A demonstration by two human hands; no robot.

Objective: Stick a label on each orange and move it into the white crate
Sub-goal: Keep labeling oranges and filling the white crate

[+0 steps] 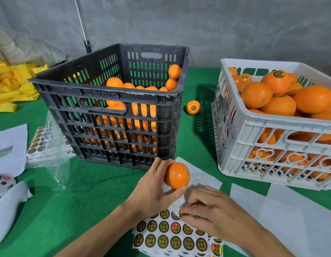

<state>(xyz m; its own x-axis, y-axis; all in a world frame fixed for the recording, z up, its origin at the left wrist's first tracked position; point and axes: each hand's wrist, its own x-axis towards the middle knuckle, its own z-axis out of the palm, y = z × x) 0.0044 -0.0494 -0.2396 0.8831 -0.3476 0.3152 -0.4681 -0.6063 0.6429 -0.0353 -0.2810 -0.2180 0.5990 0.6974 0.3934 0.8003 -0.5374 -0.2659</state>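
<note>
Orange peel, smooth and unlabelled on the side that shows, fills the left hand (151,191), whose fingers and thumb curl around an orange (177,175) low in the middle of the frame, just in front of the black crate (112,115). Below and to the right, the right hand (214,214) bends its fingertips onto the sticker sheet (172,238), apparently pinching up a label (183,213) at the sheet's top edge, though the fingers hide most of it. The label may tear, curl or stick to a fingertip if it is peeled at a sharp angle, and the loose sheet may lift with it because nothing weighs it down. Held only by its sides, the orange could roll from the grip when pressed, so the label might land creased. A stray labelled orange (193,107) sits on the cloth between the two crates and could be forgotten. The white crate (272,145), at the right of the frame, is heaped high, so another fruit dropped on top may tumble out. Everything rests on a green felt-like table cover (86,191), with white paper sheets (290,210), a spare sticker pack (40,143) at the left, yellow foam netting (14,84) at upper left, and a grey wall (216,25) behind.
</note>
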